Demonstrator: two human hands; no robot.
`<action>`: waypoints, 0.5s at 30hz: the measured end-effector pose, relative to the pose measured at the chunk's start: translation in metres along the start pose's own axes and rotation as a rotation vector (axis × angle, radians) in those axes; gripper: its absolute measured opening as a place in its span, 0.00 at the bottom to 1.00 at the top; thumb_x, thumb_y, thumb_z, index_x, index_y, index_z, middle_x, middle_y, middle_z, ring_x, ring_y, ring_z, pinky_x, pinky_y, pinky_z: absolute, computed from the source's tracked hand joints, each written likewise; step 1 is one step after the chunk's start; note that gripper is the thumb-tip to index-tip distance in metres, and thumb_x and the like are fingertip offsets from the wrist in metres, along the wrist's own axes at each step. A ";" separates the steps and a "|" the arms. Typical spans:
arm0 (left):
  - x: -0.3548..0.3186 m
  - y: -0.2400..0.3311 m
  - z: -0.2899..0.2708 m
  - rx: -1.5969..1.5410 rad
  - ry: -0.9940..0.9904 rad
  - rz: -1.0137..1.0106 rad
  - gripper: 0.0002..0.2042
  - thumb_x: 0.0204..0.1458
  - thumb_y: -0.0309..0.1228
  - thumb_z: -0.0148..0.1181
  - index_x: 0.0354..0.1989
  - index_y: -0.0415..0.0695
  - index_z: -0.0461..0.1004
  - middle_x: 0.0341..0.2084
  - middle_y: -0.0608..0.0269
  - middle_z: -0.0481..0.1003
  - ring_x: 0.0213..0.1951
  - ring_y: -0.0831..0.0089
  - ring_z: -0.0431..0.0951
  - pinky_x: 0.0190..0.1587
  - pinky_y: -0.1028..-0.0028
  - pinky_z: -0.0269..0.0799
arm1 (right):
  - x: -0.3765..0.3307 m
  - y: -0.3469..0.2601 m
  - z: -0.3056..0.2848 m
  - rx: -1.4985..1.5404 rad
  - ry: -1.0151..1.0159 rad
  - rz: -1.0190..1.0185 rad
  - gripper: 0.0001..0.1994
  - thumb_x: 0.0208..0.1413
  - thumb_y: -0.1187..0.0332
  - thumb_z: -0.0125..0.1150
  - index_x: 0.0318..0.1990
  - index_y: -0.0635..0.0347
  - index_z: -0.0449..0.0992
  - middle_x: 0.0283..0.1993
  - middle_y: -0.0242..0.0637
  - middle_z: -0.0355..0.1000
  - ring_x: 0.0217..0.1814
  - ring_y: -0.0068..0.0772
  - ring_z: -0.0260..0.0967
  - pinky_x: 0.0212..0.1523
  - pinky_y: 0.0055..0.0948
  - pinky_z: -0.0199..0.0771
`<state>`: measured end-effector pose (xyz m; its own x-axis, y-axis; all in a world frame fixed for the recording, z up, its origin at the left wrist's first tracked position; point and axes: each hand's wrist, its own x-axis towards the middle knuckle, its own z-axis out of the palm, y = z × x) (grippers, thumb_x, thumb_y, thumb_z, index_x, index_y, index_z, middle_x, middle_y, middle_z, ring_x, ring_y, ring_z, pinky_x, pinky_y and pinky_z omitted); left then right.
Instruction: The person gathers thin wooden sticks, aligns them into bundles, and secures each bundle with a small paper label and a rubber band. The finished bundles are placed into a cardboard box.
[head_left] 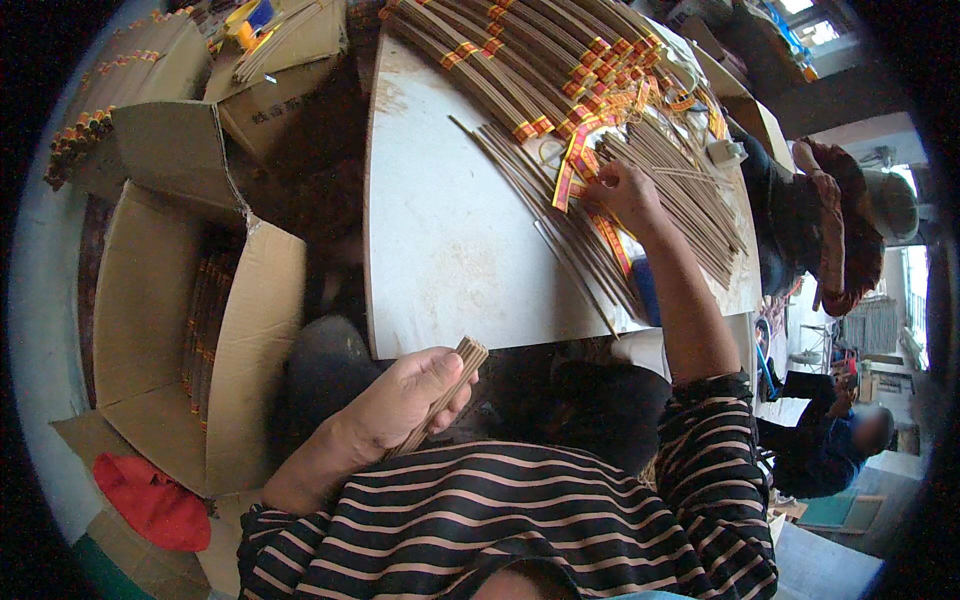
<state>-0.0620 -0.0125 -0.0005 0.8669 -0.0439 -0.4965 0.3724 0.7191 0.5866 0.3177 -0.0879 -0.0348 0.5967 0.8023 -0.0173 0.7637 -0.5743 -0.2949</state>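
My left hand (418, 388), in front of my body below the table's near edge, is wrapped around a bundle of thin brown incense sticks (472, 350). The bundle's even ends stick up past my thumb, and no paper band shows on the visible part. Over the table, my right hand (628, 192) has its fingers pinched at a red-and-yellow paper strip (572, 168); the fingertips are partly hidden. Another such strip (613, 246) lies just below that hand. Loose incense sticks (690, 205) spread to its right, and more sticks (520, 175) lie to its left.
Banded incense bundles (500, 85) are stacked along the far side of the white table (430, 250). An open cardboard box (255, 350) with bundles inside stands at left, near a red cloth (150, 505). Other people (835, 445) are at right. A dark blue object (646, 292) sits by my right forearm.
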 end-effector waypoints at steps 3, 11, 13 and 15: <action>0.000 -0.001 -0.003 -0.011 0.006 -0.004 0.17 0.59 0.44 0.39 0.37 0.40 0.64 0.20 0.69 0.64 0.20 0.84 0.60 0.21 0.85 0.58 | -0.001 -0.009 -0.001 0.059 -0.027 -0.020 0.11 0.44 0.65 0.59 0.31 0.63 0.71 0.34 0.46 0.69 0.38 0.46 0.67 0.39 0.38 0.67; 0.004 -0.005 -0.006 -0.022 0.002 0.009 0.20 0.57 0.48 0.40 0.37 0.40 0.65 0.20 0.68 0.65 0.19 0.82 0.62 0.21 0.84 0.59 | -0.004 -0.005 0.005 -0.081 0.106 -0.167 0.07 0.45 0.68 0.57 0.31 0.61 0.71 0.33 0.46 0.68 0.38 0.48 0.66 0.37 0.39 0.67; 0.004 -0.005 -0.006 -0.016 -0.001 0.012 0.20 0.57 0.48 0.40 0.37 0.40 0.65 0.20 0.68 0.65 0.19 0.82 0.62 0.21 0.84 0.59 | -0.005 -0.006 0.007 -0.138 0.170 -0.223 0.07 0.46 0.67 0.57 0.31 0.59 0.73 0.30 0.44 0.69 0.34 0.46 0.68 0.33 0.37 0.67; 0.004 -0.004 -0.007 0.002 -0.003 0.018 0.19 0.58 0.47 0.40 0.37 0.40 0.64 0.20 0.68 0.65 0.19 0.83 0.61 0.21 0.84 0.59 | -0.002 -0.010 -0.005 -0.142 0.134 -0.127 0.07 0.47 0.67 0.56 0.32 0.60 0.72 0.30 0.44 0.70 0.34 0.46 0.69 0.33 0.37 0.68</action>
<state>-0.0621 -0.0109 -0.0089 0.8746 -0.0332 -0.4837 0.3573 0.7185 0.5967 0.3108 -0.0847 -0.0267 0.5141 0.8460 0.1415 0.8559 -0.4952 -0.1490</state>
